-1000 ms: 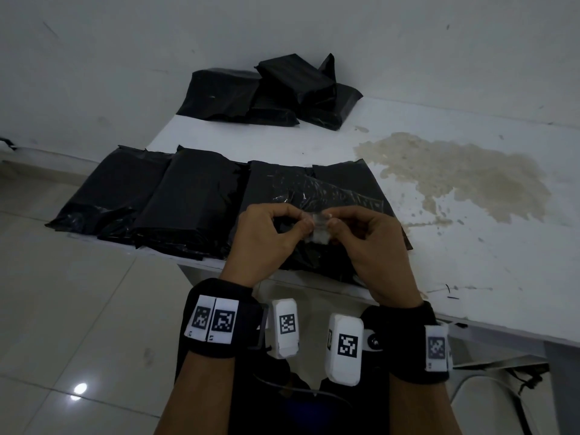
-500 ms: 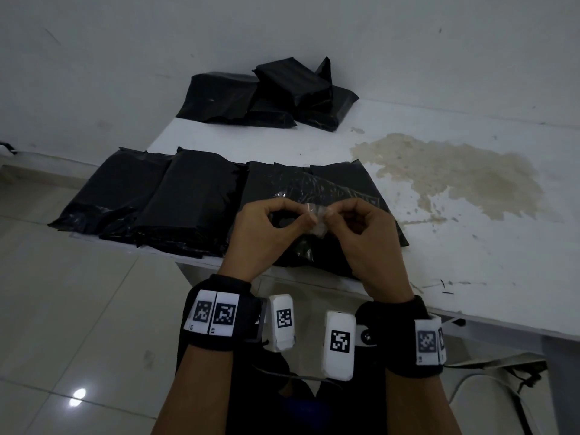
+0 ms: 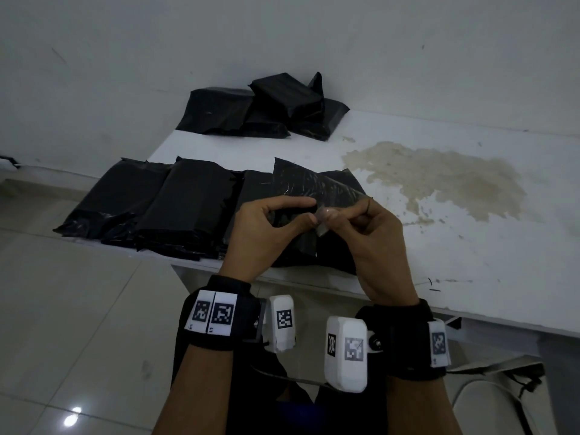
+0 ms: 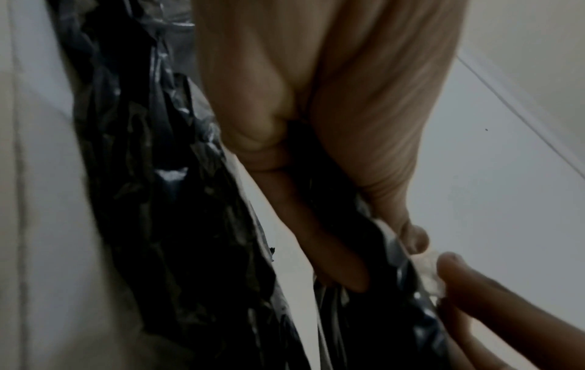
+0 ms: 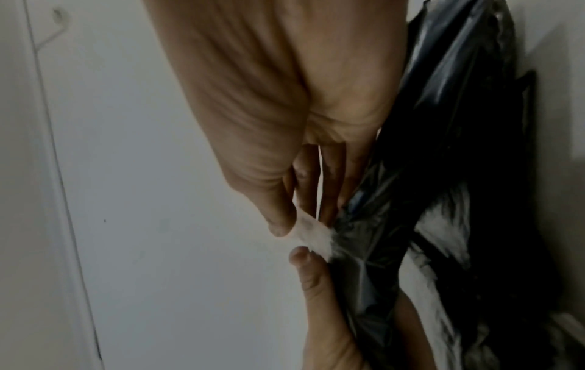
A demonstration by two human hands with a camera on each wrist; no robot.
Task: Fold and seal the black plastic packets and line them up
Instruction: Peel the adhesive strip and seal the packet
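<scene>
A black plastic packet (image 3: 298, 249) lies at the table's near edge with its glossy flap (image 3: 301, 183) lifted. My left hand (image 3: 312, 210) pinches the flap's edge between thumb and forefinger. Touching it from the right, my right hand (image 3: 332, 216) pinches a small whitish strip (image 3: 321, 226) that hangs from the flap. The left wrist view has my left hand (image 4: 379, 250) on the flap's black plastic (image 4: 364, 250) beside the strip (image 4: 425, 265). In the right wrist view my right hand (image 5: 304, 220) nips the strip (image 5: 311, 234). Two other packets (image 3: 188, 208) lie in a row to the left.
A loose pile of black packets (image 3: 266, 111) sits at the far corner against the wall. The white table (image 3: 470, 262) carries a large brownish stain (image 3: 439, 177) on the right. The row's leftmost packet (image 3: 116, 196) overhangs the table's left edge above the tiled floor (image 3: 78, 309).
The packet's flap has risen towards me, and both hands have lifted a little with it. The whitish strip now hangs lower between the fingertips.
</scene>
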